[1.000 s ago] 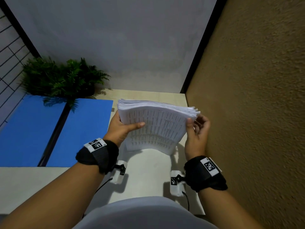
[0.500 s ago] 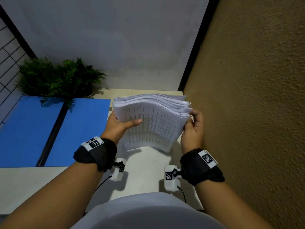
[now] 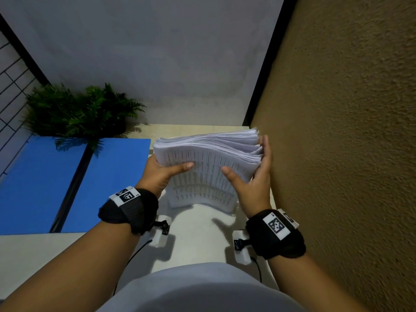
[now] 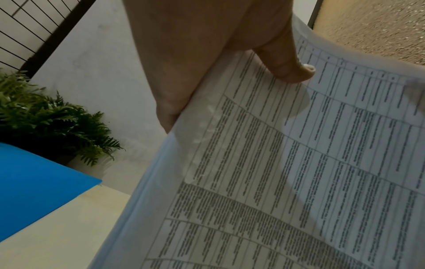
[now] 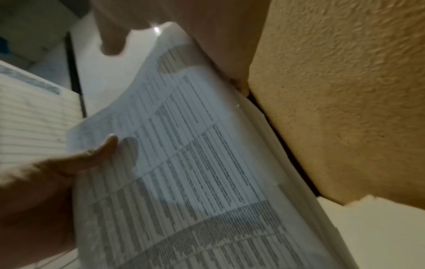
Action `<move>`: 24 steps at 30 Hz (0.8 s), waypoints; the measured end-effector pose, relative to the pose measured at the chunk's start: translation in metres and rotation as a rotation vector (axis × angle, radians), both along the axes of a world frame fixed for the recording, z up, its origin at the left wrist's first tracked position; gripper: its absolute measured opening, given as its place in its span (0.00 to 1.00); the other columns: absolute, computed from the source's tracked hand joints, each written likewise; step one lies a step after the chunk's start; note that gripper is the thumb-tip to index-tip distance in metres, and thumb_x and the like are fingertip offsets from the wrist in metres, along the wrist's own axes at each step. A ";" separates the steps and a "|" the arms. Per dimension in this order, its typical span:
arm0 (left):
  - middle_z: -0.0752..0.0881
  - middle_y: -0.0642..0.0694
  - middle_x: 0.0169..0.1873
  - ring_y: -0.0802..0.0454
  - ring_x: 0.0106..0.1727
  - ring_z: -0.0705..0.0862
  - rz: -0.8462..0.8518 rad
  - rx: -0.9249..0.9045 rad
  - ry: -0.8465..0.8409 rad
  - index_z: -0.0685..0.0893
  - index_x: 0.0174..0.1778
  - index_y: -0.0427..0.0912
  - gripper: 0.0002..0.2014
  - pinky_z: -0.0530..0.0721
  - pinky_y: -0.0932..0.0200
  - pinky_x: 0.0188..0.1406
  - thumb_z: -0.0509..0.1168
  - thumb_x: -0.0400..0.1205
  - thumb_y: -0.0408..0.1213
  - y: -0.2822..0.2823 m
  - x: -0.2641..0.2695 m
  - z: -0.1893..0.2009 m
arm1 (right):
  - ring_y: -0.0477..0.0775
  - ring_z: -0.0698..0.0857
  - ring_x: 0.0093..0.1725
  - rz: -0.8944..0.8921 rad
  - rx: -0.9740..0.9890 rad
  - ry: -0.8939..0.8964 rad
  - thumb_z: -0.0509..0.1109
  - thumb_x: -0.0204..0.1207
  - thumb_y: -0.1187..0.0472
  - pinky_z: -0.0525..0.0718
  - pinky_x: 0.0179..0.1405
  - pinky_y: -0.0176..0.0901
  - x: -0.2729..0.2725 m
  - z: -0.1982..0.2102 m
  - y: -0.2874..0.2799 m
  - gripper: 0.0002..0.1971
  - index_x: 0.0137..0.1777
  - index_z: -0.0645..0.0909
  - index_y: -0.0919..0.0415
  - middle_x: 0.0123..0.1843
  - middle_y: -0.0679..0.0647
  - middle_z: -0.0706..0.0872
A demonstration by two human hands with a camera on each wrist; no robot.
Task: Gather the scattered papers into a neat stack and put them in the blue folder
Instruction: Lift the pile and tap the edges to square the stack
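Right hand [image 3: 254, 185] fingers [image 3: 267, 149], curled before, now lie straight along the papers' [image 3: 207, 174] edge; left hand [image 3: 157, 176] still pinches them. Only the head view shows them standing on the bench [image 3: 198, 235].

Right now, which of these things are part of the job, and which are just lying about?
Part of the job: paper stack, gripped by the left hand and steadied by the right hand; open blue folder on the table.
Just lying about: potted fern, wire grid, brown wall.
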State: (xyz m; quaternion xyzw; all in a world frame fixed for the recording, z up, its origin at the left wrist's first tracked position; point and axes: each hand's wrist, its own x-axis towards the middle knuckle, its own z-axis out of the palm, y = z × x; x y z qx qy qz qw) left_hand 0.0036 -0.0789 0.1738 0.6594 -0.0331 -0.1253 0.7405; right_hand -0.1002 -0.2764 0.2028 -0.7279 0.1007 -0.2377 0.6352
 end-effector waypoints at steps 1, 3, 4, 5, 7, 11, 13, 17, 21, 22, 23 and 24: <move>0.93 0.48 0.52 0.51 0.56 0.90 -0.006 0.001 0.000 0.88 0.57 0.48 0.33 0.87 0.52 0.55 0.84 0.54 0.46 0.000 0.000 0.000 | 0.50 0.70 0.79 -0.027 0.059 0.040 0.81 0.58 0.38 0.78 0.72 0.61 0.002 -0.001 0.000 0.55 0.81 0.50 0.32 0.83 0.45 0.62; 0.93 0.48 0.51 0.53 0.55 0.90 -0.011 0.001 -0.005 0.89 0.57 0.47 0.33 0.87 0.56 0.51 0.84 0.53 0.47 0.001 0.000 0.001 | 0.48 0.75 0.75 -0.012 0.130 0.075 0.82 0.58 0.39 0.80 0.69 0.61 0.004 -0.003 -0.003 0.55 0.81 0.51 0.32 0.81 0.47 0.68; 0.93 0.48 0.51 0.53 0.55 0.90 -0.014 0.003 -0.009 0.89 0.57 0.47 0.33 0.86 0.57 0.50 0.84 0.53 0.47 0.002 0.000 0.001 | 0.45 0.76 0.73 0.021 0.106 0.077 0.83 0.58 0.42 0.82 0.68 0.56 0.004 -0.002 -0.004 0.55 0.81 0.52 0.32 0.78 0.45 0.71; 0.93 0.47 0.51 0.51 0.56 0.90 -0.017 0.006 -0.011 0.89 0.57 0.47 0.33 0.86 0.57 0.50 0.84 0.54 0.46 0.002 0.001 0.001 | 0.42 0.77 0.72 0.047 0.081 0.081 0.84 0.57 0.45 0.83 0.67 0.52 0.004 -0.003 -0.005 0.56 0.81 0.52 0.32 0.76 0.43 0.72; 0.93 0.47 0.52 0.49 0.58 0.89 -0.026 0.005 -0.008 0.89 0.57 0.47 0.33 0.86 0.55 0.52 0.84 0.54 0.46 0.004 0.001 0.001 | 0.44 0.77 0.72 0.014 0.083 0.123 0.85 0.55 0.45 0.82 0.67 0.54 0.006 -0.003 -0.010 0.57 0.80 0.52 0.31 0.78 0.46 0.71; 0.93 0.46 0.53 0.49 0.58 0.89 -0.034 0.011 -0.007 0.88 0.60 0.46 0.36 0.86 0.53 0.56 0.84 0.54 0.46 0.005 0.000 0.002 | 0.50 0.80 0.71 0.036 0.182 0.267 0.88 0.54 0.51 0.82 0.66 0.57 0.018 -0.003 -0.029 0.56 0.80 0.58 0.37 0.76 0.50 0.77; 0.93 0.46 0.54 0.48 0.59 0.89 -0.046 0.014 0.004 0.88 0.61 0.46 0.36 0.85 0.49 0.58 0.84 0.54 0.46 0.006 0.000 0.002 | 0.52 0.84 0.66 0.172 0.162 0.347 0.89 0.54 0.57 0.86 0.62 0.59 0.025 -0.004 -0.036 0.48 0.75 0.70 0.48 0.66 0.52 0.85; 0.92 0.45 0.54 0.47 0.59 0.88 -0.028 0.025 0.019 0.87 0.62 0.46 0.33 0.85 0.47 0.61 0.86 0.59 0.38 0.001 -0.002 0.004 | 0.59 0.87 0.61 0.100 0.244 0.335 0.84 0.62 0.63 0.84 0.62 0.67 0.033 -0.006 -0.032 0.26 0.61 0.82 0.56 0.58 0.57 0.89; 0.92 0.46 0.51 0.48 0.57 0.88 0.037 0.004 -0.010 0.88 0.56 0.48 0.24 0.86 0.53 0.55 0.83 0.64 0.35 -0.004 0.001 0.014 | 0.58 0.88 0.59 0.025 0.297 0.223 0.79 0.68 0.65 0.87 0.59 0.63 0.029 0.004 -0.020 0.15 0.53 0.84 0.50 0.55 0.56 0.90; 0.92 0.47 0.50 0.49 0.56 0.89 0.036 0.006 -0.021 0.88 0.55 0.48 0.24 0.86 0.55 0.53 0.84 0.63 0.36 -0.003 0.002 0.016 | 0.56 0.89 0.57 0.005 0.292 0.197 0.79 0.69 0.63 0.88 0.57 0.61 0.027 0.006 -0.018 0.15 0.52 0.83 0.49 0.55 0.56 0.90; 0.92 0.48 0.50 0.49 0.56 0.89 0.029 0.010 -0.029 0.88 0.56 0.48 0.26 0.86 0.56 0.51 0.85 0.62 0.37 -0.001 0.003 0.016 | 0.55 0.89 0.56 -0.023 0.273 0.173 0.79 0.69 0.61 0.89 0.55 0.59 0.023 0.008 -0.017 0.15 0.53 0.81 0.48 0.55 0.55 0.89; 0.93 0.48 0.50 0.49 0.56 0.89 0.021 0.017 -0.035 0.88 0.57 0.47 0.27 0.86 0.57 0.49 0.84 0.61 0.38 0.000 0.003 0.015 | 0.52 0.89 0.56 -0.056 0.249 0.141 0.79 0.69 0.59 0.90 0.53 0.55 0.020 0.010 -0.015 0.16 0.55 0.79 0.48 0.57 0.53 0.87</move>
